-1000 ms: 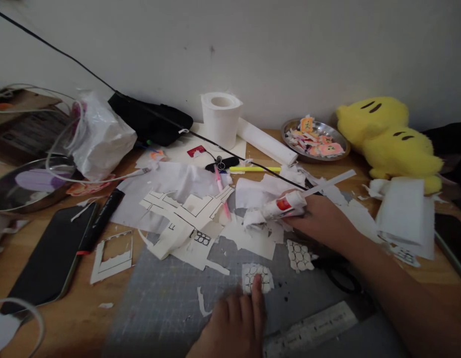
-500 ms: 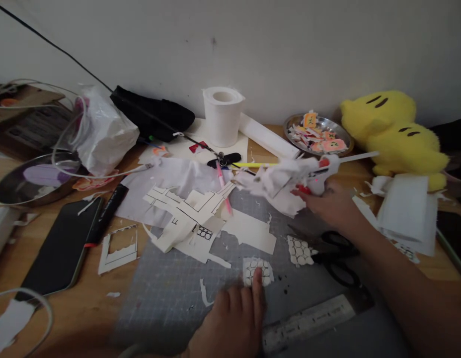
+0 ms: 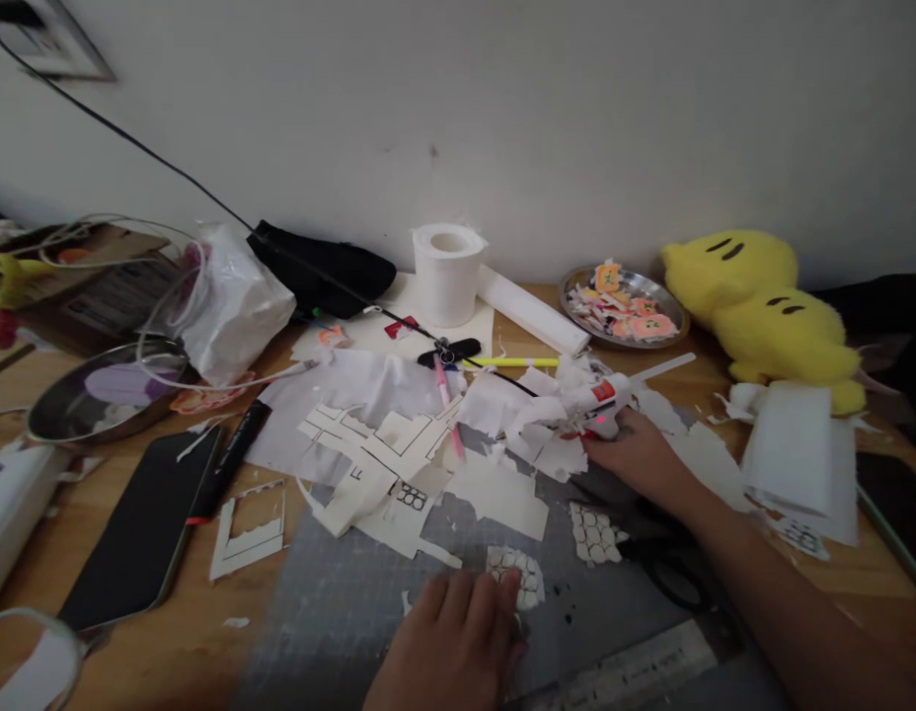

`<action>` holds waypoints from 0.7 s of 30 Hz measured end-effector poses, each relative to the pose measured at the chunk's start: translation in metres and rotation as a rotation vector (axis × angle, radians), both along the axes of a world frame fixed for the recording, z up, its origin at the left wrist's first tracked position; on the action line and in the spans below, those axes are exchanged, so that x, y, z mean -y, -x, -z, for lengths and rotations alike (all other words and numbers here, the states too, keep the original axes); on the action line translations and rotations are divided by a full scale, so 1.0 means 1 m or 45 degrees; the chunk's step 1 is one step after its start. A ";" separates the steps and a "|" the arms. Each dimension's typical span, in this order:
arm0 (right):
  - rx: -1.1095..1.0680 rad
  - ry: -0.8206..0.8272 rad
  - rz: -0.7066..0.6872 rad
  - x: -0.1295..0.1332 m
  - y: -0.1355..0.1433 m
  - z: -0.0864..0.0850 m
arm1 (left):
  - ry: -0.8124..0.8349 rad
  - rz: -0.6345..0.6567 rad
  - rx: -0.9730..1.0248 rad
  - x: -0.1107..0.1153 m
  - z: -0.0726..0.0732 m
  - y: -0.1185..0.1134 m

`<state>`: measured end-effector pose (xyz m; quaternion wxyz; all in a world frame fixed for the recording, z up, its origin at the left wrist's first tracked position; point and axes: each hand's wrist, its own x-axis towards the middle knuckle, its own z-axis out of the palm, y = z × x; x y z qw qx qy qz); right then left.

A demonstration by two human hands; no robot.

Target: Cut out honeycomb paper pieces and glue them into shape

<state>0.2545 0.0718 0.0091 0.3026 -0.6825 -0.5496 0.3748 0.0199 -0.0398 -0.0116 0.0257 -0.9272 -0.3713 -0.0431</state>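
At the bottom centre my left hand (image 3: pixel 454 637) rests on the grey cutting mat (image 3: pixel 310 602), fingers bent together, its fingertips at the lower edge of a small paper piece with a circle pattern (image 3: pixel 521 573). What lies under the fingers is hidden. My right hand (image 3: pixel 636 449) is wrapped round the white glue gun (image 3: pixel 602 395), which has a glue stick poking out at its back and sits low among torn white paper. A second circle-patterned piece (image 3: pixel 595 533) lies by black scissors (image 3: pixel 669 568), below my right hand.
Cut paper sheets (image 3: pixel 384 434) cover the middle. A metal ruler (image 3: pixel 636 671) lies at the front. Left are a phone (image 3: pixel 143 528), a black marker (image 3: pixel 232 459) and a metal bowl (image 3: pixel 65 400). Behind stand a paper roll (image 3: pixel 449 281), a dish of scraps (image 3: pixel 669 301) and yellow plush toys (image 3: pixel 791 316).
The view has tilted up, showing more wall. My right hand has lowered the glue gun onto the torn paper. My left index finger, earlier stretched onto the patterned piece, is now bent near its lower edge.
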 end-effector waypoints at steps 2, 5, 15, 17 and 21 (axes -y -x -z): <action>-0.023 -0.002 -0.011 -0.001 -0.002 0.004 | -0.009 0.013 0.021 0.000 0.002 0.001; -0.041 0.001 -0.021 -0.002 -0.004 0.010 | 0.003 0.023 0.015 0.000 0.002 0.002; -0.049 0.024 0.042 0.000 0.000 0.000 | 0.106 0.128 -0.143 -0.008 -0.014 0.007; -0.065 0.022 0.047 0.000 0.000 0.002 | 0.117 0.144 -0.147 -0.009 -0.015 0.007; -0.116 0.001 0.050 -0.001 -0.003 0.008 | 0.232 0.077 0.005 -0.014 -0.023 0.004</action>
